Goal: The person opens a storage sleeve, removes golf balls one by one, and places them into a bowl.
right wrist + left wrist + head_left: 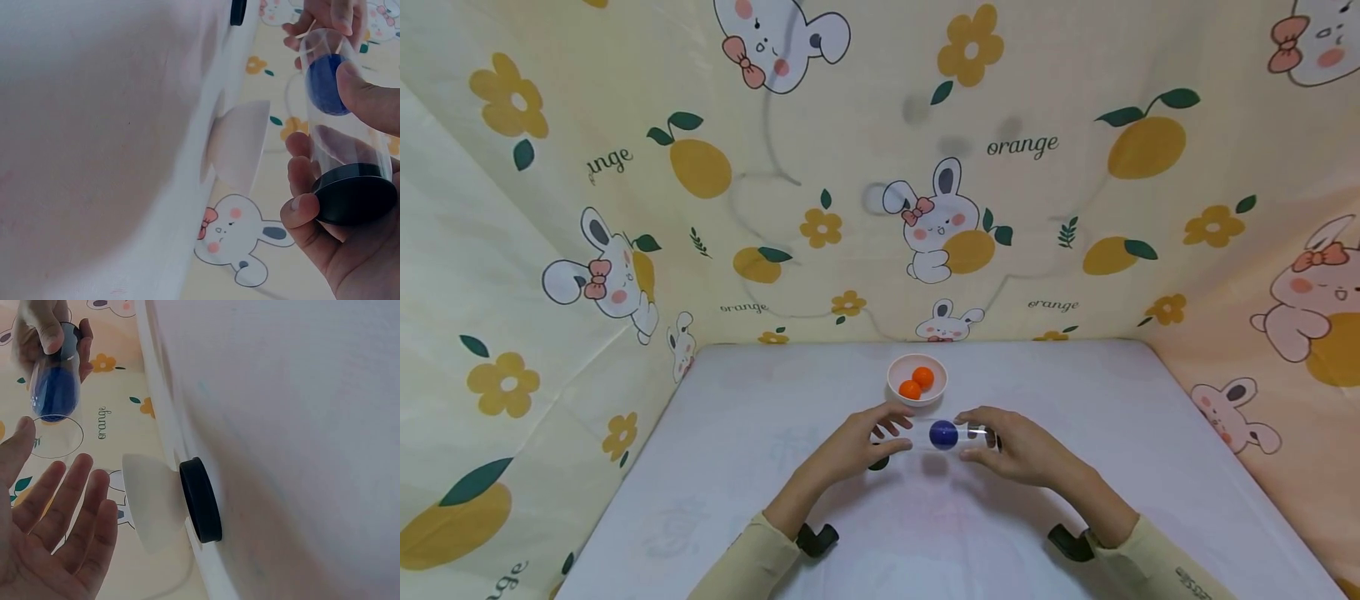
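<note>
A clear tube (972, 433) lies sideways in the air above the table, with a dark blue ball (943, 435) inside it. My right hand (1026, 450) grips the tube near its black-capped end (355, 195), fingers and thumb curled round the wall. At the other, uncapped end is my left hand (853, 446). Its fingers are spread and loosely bent, holding nothing; in the left wrist view the thumb is close to the tube's rim, and contact is unclear. A loose black lid (201, 500) rests on the table below the left hand, partly hidden by it in the head view.
Just beyond the hands stands a small white bowl (897, 372) holding two orange balls (922, 378). A pale cloth covers the table (737, 500). Printed sheets with rabbits and oranges rise at the back (850, 167) and both sides.
</note>
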Demonstrator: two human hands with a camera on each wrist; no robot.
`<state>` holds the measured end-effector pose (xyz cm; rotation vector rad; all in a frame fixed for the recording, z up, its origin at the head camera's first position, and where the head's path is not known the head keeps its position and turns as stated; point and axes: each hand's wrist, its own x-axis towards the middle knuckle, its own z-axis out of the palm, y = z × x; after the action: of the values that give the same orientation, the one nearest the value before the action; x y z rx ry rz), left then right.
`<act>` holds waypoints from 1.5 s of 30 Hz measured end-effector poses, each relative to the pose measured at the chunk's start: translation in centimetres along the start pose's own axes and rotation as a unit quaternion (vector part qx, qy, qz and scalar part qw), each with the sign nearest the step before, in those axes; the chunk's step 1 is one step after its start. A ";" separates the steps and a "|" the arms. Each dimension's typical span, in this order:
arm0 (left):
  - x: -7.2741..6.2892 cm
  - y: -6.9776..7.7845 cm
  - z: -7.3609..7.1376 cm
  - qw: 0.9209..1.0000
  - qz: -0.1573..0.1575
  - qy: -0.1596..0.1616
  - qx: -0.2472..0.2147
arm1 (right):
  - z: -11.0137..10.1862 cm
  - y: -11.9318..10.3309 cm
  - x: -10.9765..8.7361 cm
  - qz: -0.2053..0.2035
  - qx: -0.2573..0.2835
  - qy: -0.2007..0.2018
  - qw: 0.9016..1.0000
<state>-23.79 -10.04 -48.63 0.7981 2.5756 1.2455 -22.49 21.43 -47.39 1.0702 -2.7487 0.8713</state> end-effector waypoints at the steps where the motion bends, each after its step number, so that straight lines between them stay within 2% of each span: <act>1: 0.0 0.0 0.0 1.000 0.000 -0.001 -0.001 | 0.0 0.0 0.0 0.001 -0.001 -0.001 1.000; 17: 0.4 -0.1 0.5 1.000 0.001 -0.011 0.001 | -0.2 -0.3 0.2 0.041 -0.016 -0.020 0.999; 32: 0.6 -0.4 0.7 1.000 0.013 -0.016 -0.005 | -0.2 -0.3 0.0 0.039 -0.030 -0.021 0.999; 45: 0.3 -0.5 0.7 1.000 -0.012 -0.013 -0.001 | 0.0 -0.5 0.2 0.041 -0.026 -0.027 0.998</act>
<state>-24.02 -9.68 -49.43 0.7755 2.5559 1.2217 -22.32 21.02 -47.11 0.9924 -2.8606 0.7857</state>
